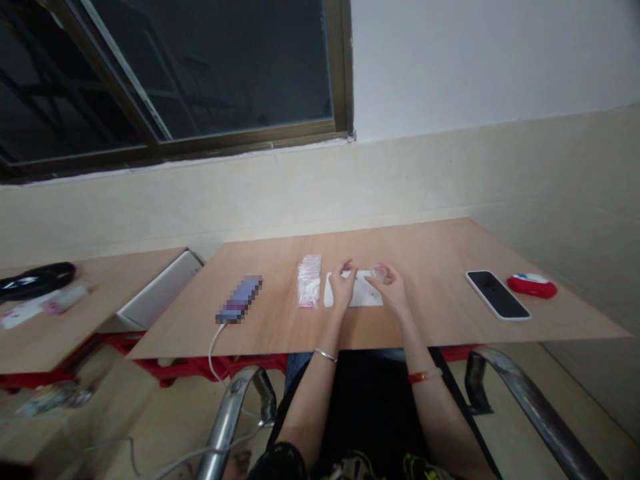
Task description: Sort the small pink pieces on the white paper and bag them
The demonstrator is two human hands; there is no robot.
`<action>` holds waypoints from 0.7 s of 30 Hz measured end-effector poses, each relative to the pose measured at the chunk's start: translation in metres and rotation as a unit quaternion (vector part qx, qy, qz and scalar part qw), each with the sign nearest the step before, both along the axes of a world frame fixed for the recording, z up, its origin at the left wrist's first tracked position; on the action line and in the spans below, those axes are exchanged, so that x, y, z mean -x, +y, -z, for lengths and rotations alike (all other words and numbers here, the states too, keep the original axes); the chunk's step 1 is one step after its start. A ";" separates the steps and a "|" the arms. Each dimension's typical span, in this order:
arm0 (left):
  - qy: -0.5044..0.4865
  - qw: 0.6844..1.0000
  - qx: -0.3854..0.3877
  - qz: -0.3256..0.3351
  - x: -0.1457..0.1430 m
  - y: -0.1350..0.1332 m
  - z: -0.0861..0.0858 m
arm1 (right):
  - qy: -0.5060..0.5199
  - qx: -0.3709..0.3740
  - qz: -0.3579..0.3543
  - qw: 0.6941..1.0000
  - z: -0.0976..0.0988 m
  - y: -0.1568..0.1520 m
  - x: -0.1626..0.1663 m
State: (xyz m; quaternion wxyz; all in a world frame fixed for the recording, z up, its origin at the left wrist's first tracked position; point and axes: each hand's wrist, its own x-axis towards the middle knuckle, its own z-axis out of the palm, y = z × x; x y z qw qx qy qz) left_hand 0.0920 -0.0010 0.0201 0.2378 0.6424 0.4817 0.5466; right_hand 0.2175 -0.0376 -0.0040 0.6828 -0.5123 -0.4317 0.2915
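So the thing I've got up at my fingertips is a small clear plastic piece [379, 272], see-through and roundish, with pale glints along its edges. It's too small and glassy for me to say whether it's a little container or a crumpled bag. It sits just above the far right corner of a white sheet [368, 299], which lies flat on the wooden table [433, 257] and has a few tiny reddish marks on it, too faint to make out.

Counting up: one clear piece, one white sheet, and one overlapping row of clear packets [309, 290] just left of the sheet, pinkish at the near end. They overlap too much for me to give a number. Two phones: one [239, 300] on the left with a white cable [214, 347] plugged in, one [497, 295] on the right with a dark screen and a pale rim. Next to that one is a single red-and-white case [532, 287].

As for the fingers, my right hand [394, 288] has the clear piece gripped between thumb and fingers, not squeezed into a fist. My left hand [342, 285] is over the sheet, fingers curled with thumb and index close together. Can't tell if anything's pinched in there.
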 end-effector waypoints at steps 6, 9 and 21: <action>0.020 0.992 -0.076 0.098 -0.007 -0.023 -0.048 | -0.039 -0.005 -0.031 0.999 -0.003 -0.001 0.009; 0.063 0.986 -0.079 0.130 -0.009 -0.026 -0.047 | -0.046 -0.011 -0.043 0.998 -0.006 -0.002 0.012; 0.266 0.964 -0.001 -0.012 0.002 0.013 0.025 | 0.042 -0.014 -0.006 0.999 -0.007 -0.004 0.005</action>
